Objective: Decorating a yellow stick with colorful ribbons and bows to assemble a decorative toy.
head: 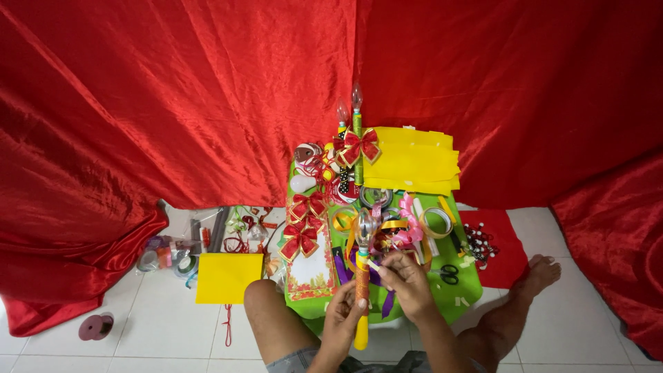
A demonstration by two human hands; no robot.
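Observation:
My left hand point(343, 316) grips a decorated candle-shaped stick point(362, 290) with a red patterned wrap, a yellow base and a clear bulb tip point(364, 222). My right hand point(404, 280) pinches a small strip against the stick's upper part, with purple ribbon point(389, 301) hanging under it. Both hands work over a green tray table point(464, 290) between my legs. Red-and-gold bows point(300, 238) lie on the tray's left side.
Yellow foam sheets point(414, 160) lie at the tray's far end beside two finished candle sticks point(357, 141) with a bow. Ribbon rolls point(436, 222), black scissors point(448, 273), a yellow sheet point(228, 278) and tape spools point(166, 257) surround me. Red cloth point(173, 103) hangs behind.

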